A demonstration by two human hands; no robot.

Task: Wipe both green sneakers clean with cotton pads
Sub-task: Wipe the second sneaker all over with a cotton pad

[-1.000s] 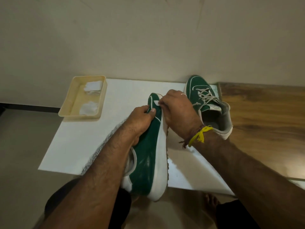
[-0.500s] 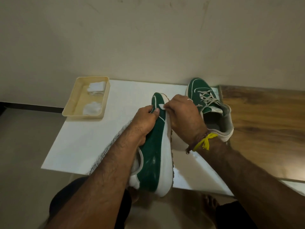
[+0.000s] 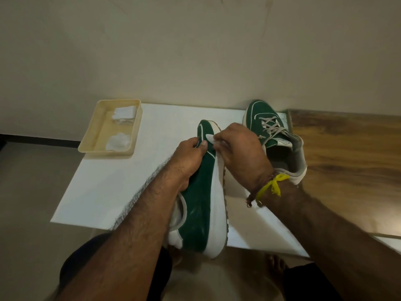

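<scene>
The left hand (image 3: 191,155) grips the tilted sneaker (image 3: 204,192) over the worktop (image 3: 112,183) edge; the right hand (image 3: 238,148) pinches a cotton pad (image 3: 210,138) against its toe. Hold the shoe firm and wipe with short, even strokes.

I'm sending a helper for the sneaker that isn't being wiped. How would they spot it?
On the white board, look to the far right corner beside the wooden surface. The resting sneaker stands upright there, laces showing, touched by no hand.
</scene>
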